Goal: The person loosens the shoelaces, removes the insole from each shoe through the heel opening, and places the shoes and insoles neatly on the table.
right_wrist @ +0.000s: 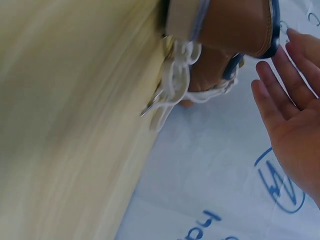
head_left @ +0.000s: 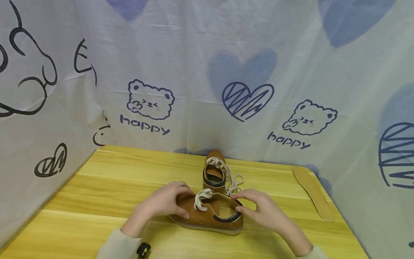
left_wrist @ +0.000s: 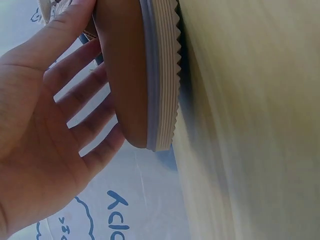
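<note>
A brown shoe with white laces lies sideways on the table, toe to the left, its sole facing down. My left hand grips the toe end, thumb on the near side and fingers along the far side. In the left wrist view the same shoe shows its ridged sole edge. At the heel, my right hand has its thumb and forefinger by the collar opening. Its other fingers look nearly straight in the right wrist view, close to the heel. Behind stands a second brown shoe, laces trailing right.
A tan insole lies near the right edge of the yellow wood-grain table. White cloth with hearts and bears hangs at the back and sides. A dark band is on the left wrist.
</note>
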A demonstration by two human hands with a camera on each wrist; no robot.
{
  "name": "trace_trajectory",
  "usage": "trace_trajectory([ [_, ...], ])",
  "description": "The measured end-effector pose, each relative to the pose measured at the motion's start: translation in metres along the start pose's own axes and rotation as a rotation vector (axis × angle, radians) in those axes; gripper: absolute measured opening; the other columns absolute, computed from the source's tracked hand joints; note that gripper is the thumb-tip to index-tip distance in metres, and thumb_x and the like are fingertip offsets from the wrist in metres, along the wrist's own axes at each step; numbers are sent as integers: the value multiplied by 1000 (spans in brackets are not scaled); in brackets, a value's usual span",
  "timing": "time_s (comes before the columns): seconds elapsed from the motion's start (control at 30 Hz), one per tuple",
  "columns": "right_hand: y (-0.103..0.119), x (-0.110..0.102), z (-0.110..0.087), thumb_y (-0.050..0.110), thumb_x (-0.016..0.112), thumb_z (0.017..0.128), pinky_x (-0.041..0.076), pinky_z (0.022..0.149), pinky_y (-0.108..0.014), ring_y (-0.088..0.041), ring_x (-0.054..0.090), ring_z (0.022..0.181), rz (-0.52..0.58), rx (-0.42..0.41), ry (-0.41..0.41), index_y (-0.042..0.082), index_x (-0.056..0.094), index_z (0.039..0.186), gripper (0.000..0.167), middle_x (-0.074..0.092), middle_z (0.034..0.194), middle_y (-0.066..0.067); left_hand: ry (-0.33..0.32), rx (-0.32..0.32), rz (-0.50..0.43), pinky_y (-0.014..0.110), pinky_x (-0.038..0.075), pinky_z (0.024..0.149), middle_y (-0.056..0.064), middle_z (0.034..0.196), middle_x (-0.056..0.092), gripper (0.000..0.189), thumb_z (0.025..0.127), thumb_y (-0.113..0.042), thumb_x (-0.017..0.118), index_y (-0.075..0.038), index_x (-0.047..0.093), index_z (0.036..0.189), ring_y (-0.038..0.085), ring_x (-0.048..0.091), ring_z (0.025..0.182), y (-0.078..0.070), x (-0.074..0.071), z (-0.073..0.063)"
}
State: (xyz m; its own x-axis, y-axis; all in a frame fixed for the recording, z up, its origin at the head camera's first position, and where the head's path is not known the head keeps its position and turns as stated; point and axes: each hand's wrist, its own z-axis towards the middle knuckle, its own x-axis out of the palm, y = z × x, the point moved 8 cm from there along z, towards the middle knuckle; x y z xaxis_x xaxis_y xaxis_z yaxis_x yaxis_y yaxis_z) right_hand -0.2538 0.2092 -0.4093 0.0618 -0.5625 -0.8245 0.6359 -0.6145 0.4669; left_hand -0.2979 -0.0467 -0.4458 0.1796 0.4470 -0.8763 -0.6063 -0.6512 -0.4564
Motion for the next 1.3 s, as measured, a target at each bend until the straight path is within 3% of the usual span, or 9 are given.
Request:
trace_trajectory([
  [0.17,12,7,17,12,73,98,59,94,-38,-16,70,106,54,13,64,12,73,124,26,74,120,-1,6,6,5,53,49,106,-1,126,67,67,71,-44,95,-19,73,128,27,61,120,0,0,0],
  [0.3,20,13,30,7,72,98,60,86,-33,-14,70,97,32,20,129,7,74,120,23,74,113,-5,5,4,3,53,49,106,0,126,67,66,71,-43,95,-19,73,128,28,61,119,0,0,0],
  [0.5,25,25,42,3,76,93,60,80,-30,-15,72,90,-111,29,204,4,75,113,20,76,103,-6,1,-20,14,58,46,107,2,129,66,66,71,-38,95,-18,71,129,32,60,122,-3,1,-2],
  [0.73,27,36,47,4,82,87,60,79,-33,-18,70,88,-293,-19,274,5,77,105,19,75,96,-3,-14,-43,44,59,46,107,3,130,66,66,69,-31,96,-17,70,129,33,59,123,-8,0,-4],
  [1.03,14,43,54,23,92,77,56,74,-29,-9,64,76,-217,105,324,11,78,98,27,74,89,3,-27,-39,70,58,48,104,3,130,67,66,69,-30,96,-18,70,129,32,60,121,-11,0,-3],
  [1.3,15,50,56,27,92,75,55,73,-29,-6,60,75,-239,104,353,15,73,97,32,70,86,7,-35,-29,71,59,49,102,3,128,67,65,69,-29,97,-18,71,127,33,60,120,-9,1,-4],
])
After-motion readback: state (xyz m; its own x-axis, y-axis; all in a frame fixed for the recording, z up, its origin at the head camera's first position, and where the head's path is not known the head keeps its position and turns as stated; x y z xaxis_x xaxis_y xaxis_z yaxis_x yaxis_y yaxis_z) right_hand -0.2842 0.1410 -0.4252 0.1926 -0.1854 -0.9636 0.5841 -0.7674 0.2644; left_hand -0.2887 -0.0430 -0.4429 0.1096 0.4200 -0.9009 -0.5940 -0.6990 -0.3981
